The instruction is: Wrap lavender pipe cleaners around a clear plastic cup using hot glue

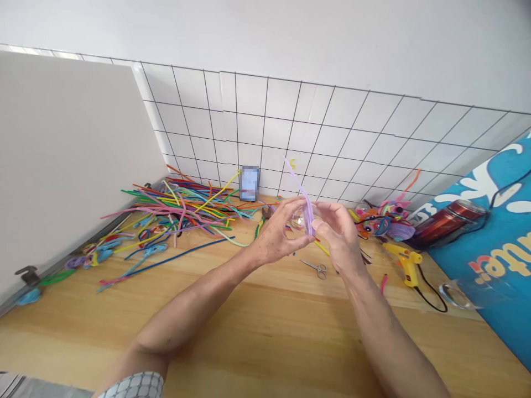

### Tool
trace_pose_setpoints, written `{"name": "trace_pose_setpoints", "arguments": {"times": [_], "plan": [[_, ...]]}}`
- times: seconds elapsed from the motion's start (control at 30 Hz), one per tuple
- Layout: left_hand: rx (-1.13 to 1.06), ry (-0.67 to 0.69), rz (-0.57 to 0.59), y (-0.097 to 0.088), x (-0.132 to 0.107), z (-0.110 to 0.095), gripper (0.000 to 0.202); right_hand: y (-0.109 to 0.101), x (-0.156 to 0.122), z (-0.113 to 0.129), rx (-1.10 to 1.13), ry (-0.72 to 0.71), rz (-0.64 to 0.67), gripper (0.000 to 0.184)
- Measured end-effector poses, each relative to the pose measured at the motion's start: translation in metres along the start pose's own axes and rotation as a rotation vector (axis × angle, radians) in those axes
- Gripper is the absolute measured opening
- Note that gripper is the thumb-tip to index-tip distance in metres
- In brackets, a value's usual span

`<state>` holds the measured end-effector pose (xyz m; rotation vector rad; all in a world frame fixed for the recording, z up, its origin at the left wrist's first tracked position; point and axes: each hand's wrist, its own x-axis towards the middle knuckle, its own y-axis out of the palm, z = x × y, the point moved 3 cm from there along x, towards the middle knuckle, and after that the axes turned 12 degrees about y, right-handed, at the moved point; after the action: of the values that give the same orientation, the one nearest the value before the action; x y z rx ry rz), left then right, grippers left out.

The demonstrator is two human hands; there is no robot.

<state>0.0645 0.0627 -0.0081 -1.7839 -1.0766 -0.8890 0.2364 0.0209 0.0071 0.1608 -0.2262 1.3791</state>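
My left hand (279, 233) grips a clear, rounded plastic piece (297, 220) from the left, thumb below and fingers over the top. Around its edge runs a light purple pipe cleaner (309, 216), with a loose end sticking up toward the wall grid. My right hand (341, 235) pinches the pipe cleaner from the right, thumb against it. Both hands are closed and held above the table. Part of the plastic piece is hidden behind the fingers. Small scissors (318, 270) lie on the table below the hands, and pliers (261, 220) lie behind my left hand.
A heap of colourful pipe cleaners (182, 207) spreads at the back left. A phone (249, 183) leans against the wire grid (286, 130). At right are a yellow glue gun (409, 262), finished pipe-cleaner pieces (384, 221), a dark red cylinder (450, 221) and a clear container (473, 293).
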Motion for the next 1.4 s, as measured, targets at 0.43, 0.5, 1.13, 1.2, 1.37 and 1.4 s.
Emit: {"name": "trace_pose_setpoints", "arguments": {"times": [0.43, 0.5, 1.13, 1.2, 1.37, 1.4], "plan": [[-0.576, -0.463, 0.002, -0.001, 0.002, 0.009, 0.07, 0.001, 0.001, -0.003, -0.009, 0.036, 0.062, 0.042], [-0.61, -0.491, -0.023, -0.001, 0.004, 0.011, 0.069, 0.001, 0.003, -0.005, 0.002, 0.031, 0.084, 0.043], [-0.659, -0.659, -0.294, -0.006, 0.008, 0.007, 0.062, 0.001, 0.005, -0.011, -0.106, 0.05, 0.071, 0.051], [-0.666, -0.664, -0.299, -0.006, 0.01, 0.004, 0.063, 0.002, 0.005, -0.011, -0.12, 0.064, 0.072, 0.053], [-0.679, -0.662, -0.299, -0.006, 0.011, 0.004, 0.058, 0.003, 0.004, -0.01, -0.138, 0.063, 0.081, 0.056], [-0.676, -0.658, -0.296, -0.006, 0.011, 0.004, 0.058, 0.003, 0.004, -0.01, -0.138, 0.061, 0.081, 0.056]]}}
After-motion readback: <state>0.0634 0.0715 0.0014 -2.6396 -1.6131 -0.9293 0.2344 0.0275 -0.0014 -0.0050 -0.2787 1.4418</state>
